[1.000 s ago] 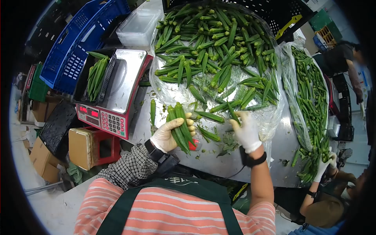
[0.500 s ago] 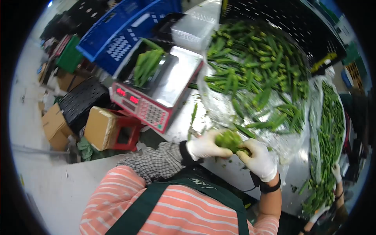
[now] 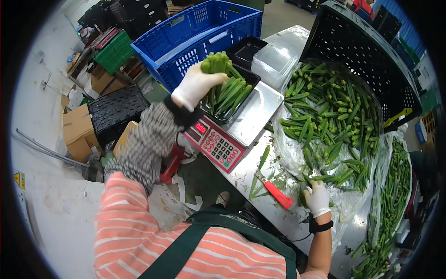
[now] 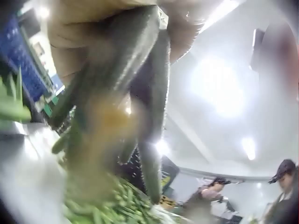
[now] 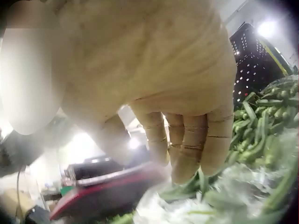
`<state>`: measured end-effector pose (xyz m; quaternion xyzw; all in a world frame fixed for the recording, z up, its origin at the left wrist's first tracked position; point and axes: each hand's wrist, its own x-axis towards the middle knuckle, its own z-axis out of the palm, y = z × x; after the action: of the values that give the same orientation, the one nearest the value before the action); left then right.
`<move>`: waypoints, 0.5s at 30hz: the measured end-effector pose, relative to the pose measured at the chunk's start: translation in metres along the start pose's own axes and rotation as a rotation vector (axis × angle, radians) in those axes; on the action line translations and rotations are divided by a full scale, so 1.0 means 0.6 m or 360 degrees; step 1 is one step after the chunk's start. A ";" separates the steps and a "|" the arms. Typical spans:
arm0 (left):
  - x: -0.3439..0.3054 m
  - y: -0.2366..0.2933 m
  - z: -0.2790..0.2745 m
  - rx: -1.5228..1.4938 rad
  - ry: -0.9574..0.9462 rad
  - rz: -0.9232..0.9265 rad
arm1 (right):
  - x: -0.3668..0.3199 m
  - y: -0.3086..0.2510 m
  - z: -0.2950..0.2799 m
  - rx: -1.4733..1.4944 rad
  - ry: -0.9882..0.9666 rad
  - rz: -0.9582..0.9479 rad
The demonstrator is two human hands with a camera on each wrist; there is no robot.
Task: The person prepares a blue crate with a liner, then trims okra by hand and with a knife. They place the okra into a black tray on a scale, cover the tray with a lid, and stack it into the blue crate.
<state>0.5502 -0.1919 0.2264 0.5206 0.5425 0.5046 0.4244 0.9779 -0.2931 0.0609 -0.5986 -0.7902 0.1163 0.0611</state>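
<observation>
My gloved left hand [image 3: 196,87] grips a bundle of okra [image 3: 216,63] above a black tray [image 3: 253,80] that holds more okra. The tray sits on the steel pan of a red scale [image 3: 218,145], whose display reads 0.00. In the left wrist view, okra pods [image 4: 140,60] hang down from the gloved fingers. My right hand [image 3: 318,199] is low over the table by the near edge of the okra pile [image 3: 330,102], fingers pointing down; in the right wrist view the right hand [image 5: 159,70] has its fingers bent loosely, and whether they touch a pod is hidden.
A red-handled knife [image 3: 278,193] lies on the steel table between scale and right hand. Behind the scale are a blue crate [image 3: 209,44] and clear containers [image 3: 274,63]. A black crate [image 3: 367,60] leans behind the pile; a plastic-lined okra heap [image 3: 395,186] lies at the right.
My left hand has carried the okra bundle away from my right hand, up and left to above the tray. The right hand has let go of the bundle. The head view has shifted.
</observation>
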 end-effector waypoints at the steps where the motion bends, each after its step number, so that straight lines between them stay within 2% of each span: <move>1: 0.035 -0.034 -0.018 0.0059 0.0034 -0.0103 | -0.003 0.008 0.012 0.0000 0.0002 0.0001; 3: 0.081 -0.082 -0.039 0.0450 -0.0131 -0.0207 | -0.003 0.014 0.026 -0.0023 0.0058 0.0156; 5: 0.092 -0.087 -0.039 0.1060 -0.0107 -0.0307 | 0.000 0.007 0.028 0.0006 0.0121 0.0230; 9: 0.101 -0.059 -0.067 0.1170 -0.0425 -0.0252 | 0.006 0.016 0.038 -0.0070 0.0143 0.0329; 10: 0.114 -0.067 -0.085 0.1100 -0.0449 -0.0151 | 0.008 0.021 0.042 -0.0094 0.0154 0.0339; 11: 0.116 -0.066 -0.102 0.1368 -0.0189 0.0104 | 0.011 0.025 0.047 -0.0119 0.0168 0.0347; 13: 0.105 -0.012 -0.137 0.1182 -0.0212 0.0038 | 0.014 0.030 0.054 -0.0156 0.0200 0.0325; 15: 0.109 0.001 -0.182 0.1053 -0.0164 0.0069 | 0.018 0.023 0.052 -0.0228 0.0147 0.0352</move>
<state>0.4364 -0.1384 0.2452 0.6665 0.6434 0.2830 0.2483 0.9805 -0.2825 0.0268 -0.6896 -0.7220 0.0378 0.0412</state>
